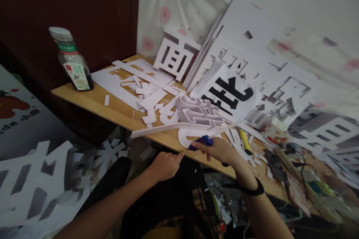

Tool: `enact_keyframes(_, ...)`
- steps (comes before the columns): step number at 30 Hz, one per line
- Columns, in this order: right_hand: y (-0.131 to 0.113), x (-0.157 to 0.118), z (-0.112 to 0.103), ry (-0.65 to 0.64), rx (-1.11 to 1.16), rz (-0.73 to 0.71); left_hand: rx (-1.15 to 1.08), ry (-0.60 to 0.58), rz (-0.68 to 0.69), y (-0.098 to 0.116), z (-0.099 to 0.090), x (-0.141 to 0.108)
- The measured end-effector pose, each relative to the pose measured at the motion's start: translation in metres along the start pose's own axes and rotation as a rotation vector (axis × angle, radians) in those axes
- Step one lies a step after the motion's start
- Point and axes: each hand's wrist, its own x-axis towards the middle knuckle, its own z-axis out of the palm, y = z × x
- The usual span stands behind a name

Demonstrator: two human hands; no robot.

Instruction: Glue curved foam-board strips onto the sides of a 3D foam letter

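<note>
My right hand (pixel 217 150) is wrapped round a blue hot glue gun (pixel 206 140). A pale glue stick (pixel 226 129) juts from its back, and the nozzle points left. My left hand (pixel 165 165) is closed, with its index fingertip at or very near the nozzle; whether it pinches anything is hidden. Just beyond the gun, a white foam-board character with raised side walls (pixel 199 114) rests on the table. A long white strip (pixel 157 129) lies along the front edge. Under the gun is a curved white piece (pixel 183 136).
White offcuts (pixel 148 93) cover much of the wooden table (pixel 98 101). A dark drink bottle (pixel 75 65) stands at the left corner. Cut-out boards (pixel 179 54) and a sheet with a black character (pixel 232 91) lean behind. At right lie a yellow tube (pixel 245 142) and a phone (pixel 276 164).
</note>
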Motion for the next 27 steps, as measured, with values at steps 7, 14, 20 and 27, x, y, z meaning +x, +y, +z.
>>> enact_keyframes(7, 0.063, -0.018, -0.046, 0.327, 0.107, 0.222, -0.04, 0.183, 0.202, 0.007, 0.002, -0.009)
enact_keyframes(14, 0.187, -0.036, -0.073, 0.817, 0.328, 0.451, -0.155, 0.418, 0.158, 0.015, -0.004, -0.006)
enact_keyframes(20, 0.252, -0.025, -0.085, 0.957, 0.31, 0.572, -0.199, 0.337, 0.09, 0.013, -0.002, -0.006)
enact_keyframes(27, 0.276, 0.002, -0.079, 0.958, 0.229, 0.628, -0.229, 0.32, -0.015, 0.012, -0.002, -0.005)
